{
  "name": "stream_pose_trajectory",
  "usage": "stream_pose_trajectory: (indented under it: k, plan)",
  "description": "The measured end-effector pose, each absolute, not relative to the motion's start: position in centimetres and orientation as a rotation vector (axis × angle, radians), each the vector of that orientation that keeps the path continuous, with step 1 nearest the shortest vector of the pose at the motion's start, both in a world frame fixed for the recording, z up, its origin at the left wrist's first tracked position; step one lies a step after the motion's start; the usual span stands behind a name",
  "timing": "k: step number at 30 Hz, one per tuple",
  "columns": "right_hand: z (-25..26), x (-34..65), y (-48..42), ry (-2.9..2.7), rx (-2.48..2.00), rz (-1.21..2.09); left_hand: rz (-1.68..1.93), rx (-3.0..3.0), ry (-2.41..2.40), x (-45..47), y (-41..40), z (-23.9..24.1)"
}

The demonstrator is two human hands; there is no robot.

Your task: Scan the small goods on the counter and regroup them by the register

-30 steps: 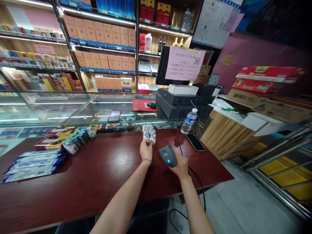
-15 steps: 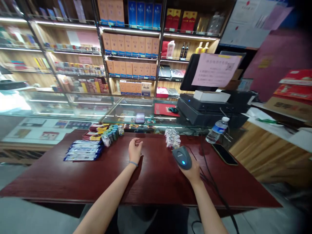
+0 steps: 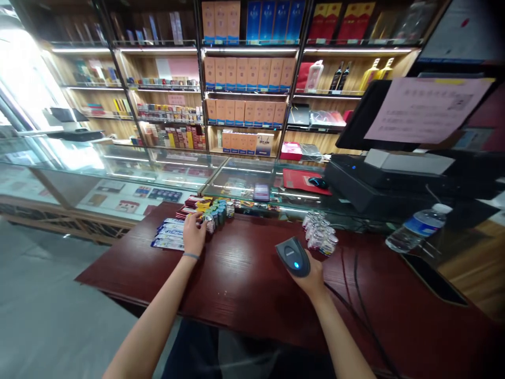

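Note:
My right hand [image 3: 313, 276] is wrapped around a dark grey barcode scanner [image 3: 294, 257], its blue light lit, held above the red-brown table [image 3: 236, 273]. On the left, my left hand [image 3: 194, 235] reaches over the goods with fingers slightly curled and thumb apart. Its fingertips are beside the nearest of several small cylindrical packs [image 3: 218, 211] with green and silver tops; whether they touch is unclear. Blue-and-white flat packets [image 3: 168, 235] lie partly under that hand. Red and yellow packets [image 3: 196, 201] are piled just behind. Beyond the scanner stands a group of small silvery cylindrical packs [image 3: 319, 231].
A water bottle [image 3: 418, 229] and a phone [image 3: 436, 279] are at the right. The scanner cable [image 3: 355, 310] runs across the table's right side. Behind are a glass counter [image 3: 236, 176], a monitor [image 3: 363, 116], a red mat [image 3: 302, 180] with a mouse [image 3: 317, 182], and stocked shelves.
My left hand has moved left from the table's middle to the small packs and packets. The view has turned left. My right hand still holds the scanner.

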State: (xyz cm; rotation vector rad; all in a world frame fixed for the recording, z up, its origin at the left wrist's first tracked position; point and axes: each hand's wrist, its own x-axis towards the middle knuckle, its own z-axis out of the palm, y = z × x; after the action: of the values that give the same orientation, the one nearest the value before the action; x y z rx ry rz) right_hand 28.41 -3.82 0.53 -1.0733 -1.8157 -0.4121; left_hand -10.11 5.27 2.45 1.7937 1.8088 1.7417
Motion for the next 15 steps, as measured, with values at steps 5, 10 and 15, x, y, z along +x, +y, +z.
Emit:
stream_pose_trajectory:
  k: [5, 10, 15]
  plan:
    - [0.7, 28.1, -4.1, -1.856, -1.054, -0.425, 1.481, 2.022, 1.915, -11.2, 6.3, 2.2]
    - [1.0, 27.9, -4.4, -1.909, -1.027, -0.443, 1.260, 2.091, 2.039, -10.7, 7.1, 2.0]
    - [0.5, 28.1, -4.5, -1.910, -1.015, -0.470, 1.313, 2.081, 2.020, -9.9, 6.0, 3.0]
